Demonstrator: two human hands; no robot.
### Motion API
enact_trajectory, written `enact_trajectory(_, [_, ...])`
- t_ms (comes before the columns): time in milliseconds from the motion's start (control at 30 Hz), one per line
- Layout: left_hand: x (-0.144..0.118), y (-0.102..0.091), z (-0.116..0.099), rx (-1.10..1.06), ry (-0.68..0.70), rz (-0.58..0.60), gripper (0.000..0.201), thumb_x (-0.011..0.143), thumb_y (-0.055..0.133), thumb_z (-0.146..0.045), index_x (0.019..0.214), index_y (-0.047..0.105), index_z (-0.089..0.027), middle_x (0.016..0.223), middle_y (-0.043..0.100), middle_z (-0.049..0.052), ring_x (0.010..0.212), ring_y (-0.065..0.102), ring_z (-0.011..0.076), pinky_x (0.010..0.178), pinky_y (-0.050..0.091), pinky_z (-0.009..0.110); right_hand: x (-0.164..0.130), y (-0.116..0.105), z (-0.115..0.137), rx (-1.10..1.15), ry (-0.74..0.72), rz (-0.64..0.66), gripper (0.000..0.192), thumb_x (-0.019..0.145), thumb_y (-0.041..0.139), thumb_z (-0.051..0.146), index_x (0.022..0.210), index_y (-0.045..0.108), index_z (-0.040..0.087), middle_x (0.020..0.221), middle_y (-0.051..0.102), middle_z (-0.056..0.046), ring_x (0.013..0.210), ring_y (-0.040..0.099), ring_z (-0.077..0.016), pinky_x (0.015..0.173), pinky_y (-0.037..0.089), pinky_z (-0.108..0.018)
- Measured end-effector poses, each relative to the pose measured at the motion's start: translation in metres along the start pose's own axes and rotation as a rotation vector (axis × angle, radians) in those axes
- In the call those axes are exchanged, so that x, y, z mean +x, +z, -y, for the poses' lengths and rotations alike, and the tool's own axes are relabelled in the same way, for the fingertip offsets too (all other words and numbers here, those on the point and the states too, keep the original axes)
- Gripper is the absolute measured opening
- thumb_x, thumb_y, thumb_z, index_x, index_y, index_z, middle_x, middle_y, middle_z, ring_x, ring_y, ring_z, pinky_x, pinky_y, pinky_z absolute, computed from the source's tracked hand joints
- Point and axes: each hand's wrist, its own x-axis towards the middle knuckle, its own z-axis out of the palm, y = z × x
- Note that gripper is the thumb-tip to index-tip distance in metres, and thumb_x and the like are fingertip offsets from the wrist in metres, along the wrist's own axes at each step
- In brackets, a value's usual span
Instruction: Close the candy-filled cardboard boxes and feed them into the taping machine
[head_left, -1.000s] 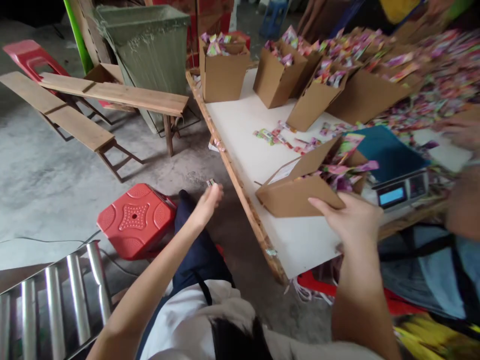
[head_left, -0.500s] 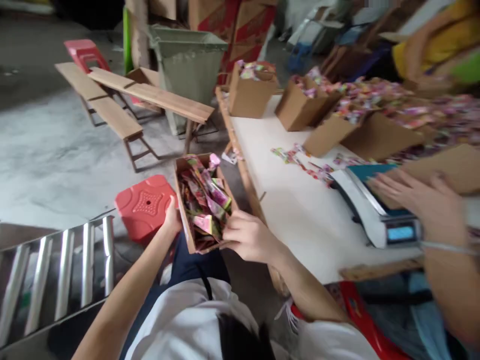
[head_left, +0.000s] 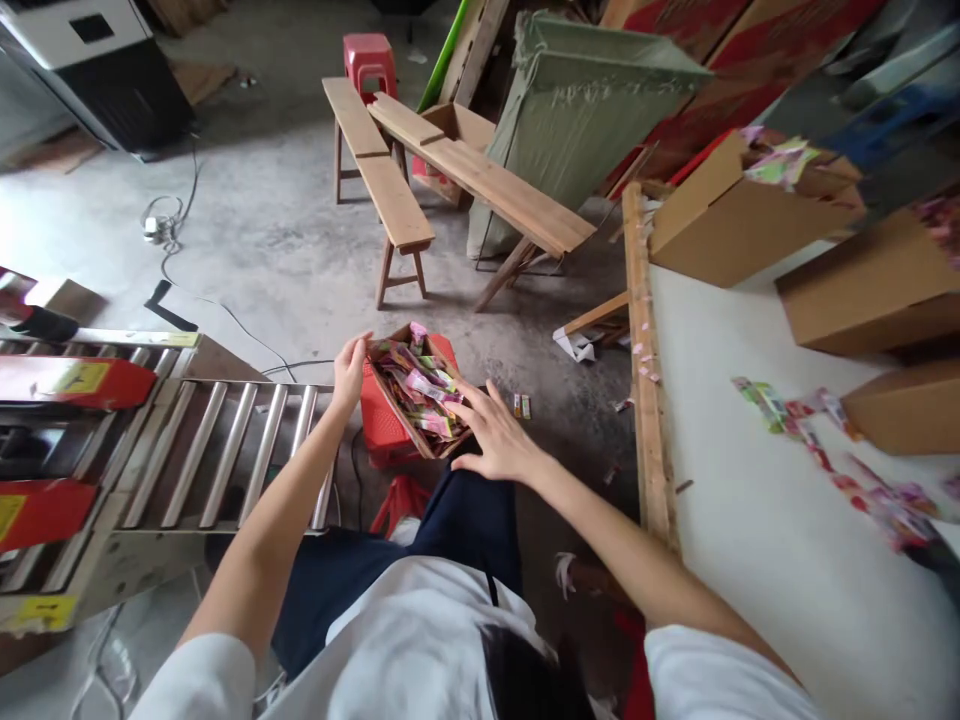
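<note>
A small open cardboard box (head_left: pixel 395 413) full of small colourful wrapped packets (head_left: pixel 429 388) is held tilted above my lap, over a red plastic stool (head_left: pixel 386 425). My left hand (head_left: pixel 349 374) grips the box at its far left corner, with its fingers partly hidden behind the wall. My right hand (head_left: pixel 496 436) lies at the box's right side with its fingers spread, the fingertips over or touching the packets by the rim. Whether its thumb presses on the box I cannot tell.
A roller conveyor (head_left: pixel 225 455) with red guards runs on my left. On my right stands a white-topped table (head_left: pixel 742 600) with packet-filled cardboard boxes (head_left: pixel 720 220) and loose packets. Wooden benches (head_left: pixel 480 180) and a green bin (head_left: pixel 592 130) stand ahead. A cable (head_left: pixel 240 325) crosses the floor.
The view has swung left, bringing the conveyor further into sight; the scale and another person's hand have left it. My right hand's fingers have spread from their bent hold at the box's edge.
</note>
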Motion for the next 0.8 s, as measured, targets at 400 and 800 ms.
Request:
enact_trajectory(400, [0.016, -0.017, -0.016, 0.150, 0.155, 0.518, 0.035, 0.092, 0.046, -0.042, 0.090, 0.075, -0.023, 0.085, 0.072, 0.005, 0.085, 0.064, 0.0213, 0.091, 0.047, 0.037, 0.112, 0.106, 0.005, -0.083, 0.460, 0.107, 0.058, 0.099, 0.043, 0.033, 0.151, 0.036, 0.010, 0.161, 0.026, -0.020, 0.151, 0.018, -0.0366, 0.121, 0.019, -0.060])
enact_trajectory(800, [0.019, 0.048, -0.006, 0.908, 0.201, 0.156, 0.024, 0.092, 0.046, -0.028, 0.103, 0.064, -0.017, 0.117, 0.064, 0.020, 0.113, 0.054, 0.0360, 0.095, 0.036, 0.047, 0.085, 0.073, -0.020, 0.637, 0.495, -0.115, 0.053, 0.099, 0.027, 0.028, 0.147, 0.046, 0.016, 0.146, 0.053, -0.009, 0.136, 0.050, -0.0198, 0.114, 0.042, -0.042])
